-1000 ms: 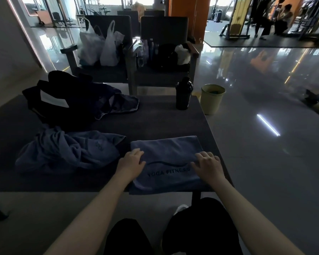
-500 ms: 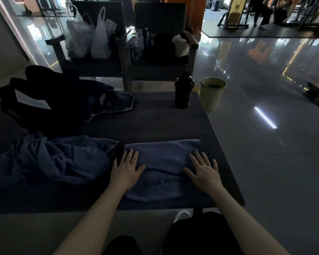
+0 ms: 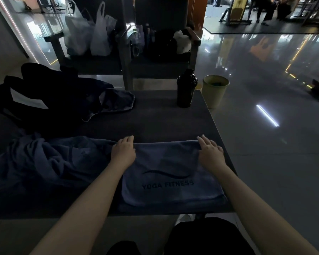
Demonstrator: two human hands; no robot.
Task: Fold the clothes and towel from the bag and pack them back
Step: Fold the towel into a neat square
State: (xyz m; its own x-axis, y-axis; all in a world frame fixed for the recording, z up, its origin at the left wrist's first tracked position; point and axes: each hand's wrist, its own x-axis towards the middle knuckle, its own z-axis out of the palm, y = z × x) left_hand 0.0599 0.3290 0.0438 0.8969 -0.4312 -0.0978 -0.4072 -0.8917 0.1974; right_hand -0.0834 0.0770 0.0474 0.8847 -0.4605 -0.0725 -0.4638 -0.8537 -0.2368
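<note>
The left hand (image 3: 124, 150) sits on the far-left corner of the folded blue-grey towel printed "YOGA FITNESS" (image 3: 173, 173). Its fingers are bunched together and bent down over the far edge. The thumb is hidden, so I cannot tell whether it pinches the cloth or only presses it. The right hand (image 3: 209, 150) lies on the far-right corner, released, with its fingers nearly straight and close together, their tips at the far edge. Both forearms reach forward, roughly parallel, palms down, one along each side of the towel.

The towel lies flat at the near right end of the dark matte counter (image 3: 164, 118). A crumpled blue garment (image 3: 44, 162) touches its left side. The black fabric bag (image 3: 50, 100) sits at the far left, and a black shaker bottle (image 3: 186, 91) stands at the far right edge.
</note>
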